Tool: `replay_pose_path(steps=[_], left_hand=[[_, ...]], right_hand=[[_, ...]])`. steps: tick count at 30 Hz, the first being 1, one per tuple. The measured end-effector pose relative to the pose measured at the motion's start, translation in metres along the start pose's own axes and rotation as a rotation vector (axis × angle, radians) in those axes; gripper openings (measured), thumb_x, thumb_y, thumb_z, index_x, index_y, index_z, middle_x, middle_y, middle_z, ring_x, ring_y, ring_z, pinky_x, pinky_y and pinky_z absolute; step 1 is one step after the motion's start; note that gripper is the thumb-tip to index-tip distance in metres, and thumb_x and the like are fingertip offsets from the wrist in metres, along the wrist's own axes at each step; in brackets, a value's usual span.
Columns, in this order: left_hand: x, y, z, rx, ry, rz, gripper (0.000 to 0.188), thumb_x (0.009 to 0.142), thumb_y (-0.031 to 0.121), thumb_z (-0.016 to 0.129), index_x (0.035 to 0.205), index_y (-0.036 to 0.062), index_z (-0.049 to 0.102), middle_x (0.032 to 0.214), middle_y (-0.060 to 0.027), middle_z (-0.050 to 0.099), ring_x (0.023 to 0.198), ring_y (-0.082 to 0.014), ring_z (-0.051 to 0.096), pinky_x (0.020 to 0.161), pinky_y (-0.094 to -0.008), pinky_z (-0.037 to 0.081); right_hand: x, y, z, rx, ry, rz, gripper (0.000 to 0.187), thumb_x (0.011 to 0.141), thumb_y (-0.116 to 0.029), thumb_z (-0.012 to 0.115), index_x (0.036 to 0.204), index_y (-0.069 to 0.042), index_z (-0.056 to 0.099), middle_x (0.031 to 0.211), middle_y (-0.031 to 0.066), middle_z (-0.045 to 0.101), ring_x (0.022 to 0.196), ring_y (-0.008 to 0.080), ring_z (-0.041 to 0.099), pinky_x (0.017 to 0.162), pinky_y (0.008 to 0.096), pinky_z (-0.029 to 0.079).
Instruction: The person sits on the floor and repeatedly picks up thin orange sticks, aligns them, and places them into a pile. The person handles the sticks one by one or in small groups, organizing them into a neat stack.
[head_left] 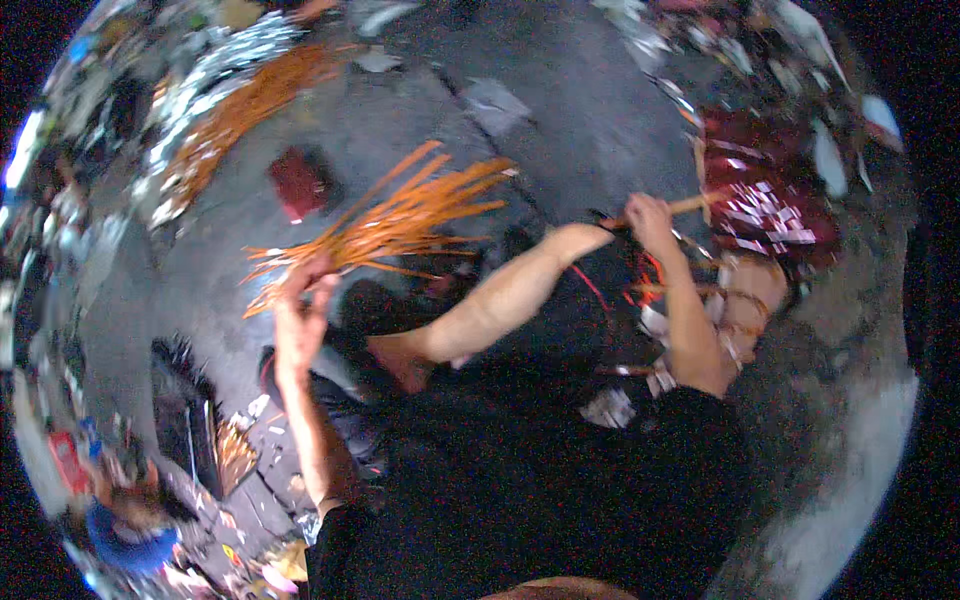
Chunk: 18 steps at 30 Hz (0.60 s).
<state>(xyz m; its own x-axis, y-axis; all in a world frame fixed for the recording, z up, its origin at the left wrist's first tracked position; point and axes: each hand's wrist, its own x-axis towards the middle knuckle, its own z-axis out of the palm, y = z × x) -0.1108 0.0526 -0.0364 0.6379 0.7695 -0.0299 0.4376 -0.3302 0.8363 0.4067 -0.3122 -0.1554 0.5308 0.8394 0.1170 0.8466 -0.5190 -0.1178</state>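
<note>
A fanned bundle of thin orange-brown sticks (415,215) lies on the grey floor in front of me to the left. My left hand (305,295) is at the near left end of this bundle, its fingers blurred, so their grip is unclear. Out to the right, my right hand (652,218) is closed around an orange-brown stick (690,204) that points right toward a dark red sheet (720,150). Pale small pieces (770,215) lie on that sheet. Between my hands, my bare lower leg (500,298) stretches across the floor.
A dark red block (300,183) rests beyond the bundle. Farther left lies a long orange pile (240,110) beside shiny clutter. A pale object with brown bands (750,300) is near my right forearm. A person in blue (130,535) appears at lower left.
</note>
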Motion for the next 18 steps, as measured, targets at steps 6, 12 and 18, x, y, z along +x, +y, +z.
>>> replay_pose_path(steps=[6,12,18], left_hand=[[0.004,0.036,0.023,-0.045,0.005,0.128,0.031,0.089,0.016,0.067,0.117,0.0037,0.064,0.111,-0.0136,0.068,0.105,-0.0246,0.063,0.095,-0.0350,0.046],[-0.009,0.016,0.019,-0.108,0.009,0.063,0.033,0.091,0.022,0.064,0.118,0.0043,0.063,0.114,-0.0139,0.066,0.111,-0.0266,0.060,0.097,-0.0360,0.045],[-0.006,0.033,0.023,-0.232,-0.045,0.041,0.033,0.091,0.019,0.064,0.120,0.0043,0.063,0.116,-0.0099,0.066,0.113,-0.0210,0.058,0.101,-0.0333,0.041]], right_hand=[[0.047,-0.036,-0.037,-0.162,-0.378,0.019,0.035,0.083,-0.008,0.056,0.118,-0.014,0.055,0.112,0.0138,0.062,0.109,0.0347,0.057,0.100,0.0523,0.036],[0.019,-0.004,-0.011,-0.170,-0.217,-0.077,0.022,0.080,0.002,0.051,0.101,-0.007,0.053,0.093,0.0173,0.062,0.099,0.0351,0.058,0.091,0.0497,0.039],[0.038,-0.005,-0.021,0.090,-0.069,0.018,0.009,0.092,-0.012,0.052,0.098,-0.006,0.050,0.086,0.0177,0.062,0.083,0.0407,0.060,0.073,0.0501,0.045]])
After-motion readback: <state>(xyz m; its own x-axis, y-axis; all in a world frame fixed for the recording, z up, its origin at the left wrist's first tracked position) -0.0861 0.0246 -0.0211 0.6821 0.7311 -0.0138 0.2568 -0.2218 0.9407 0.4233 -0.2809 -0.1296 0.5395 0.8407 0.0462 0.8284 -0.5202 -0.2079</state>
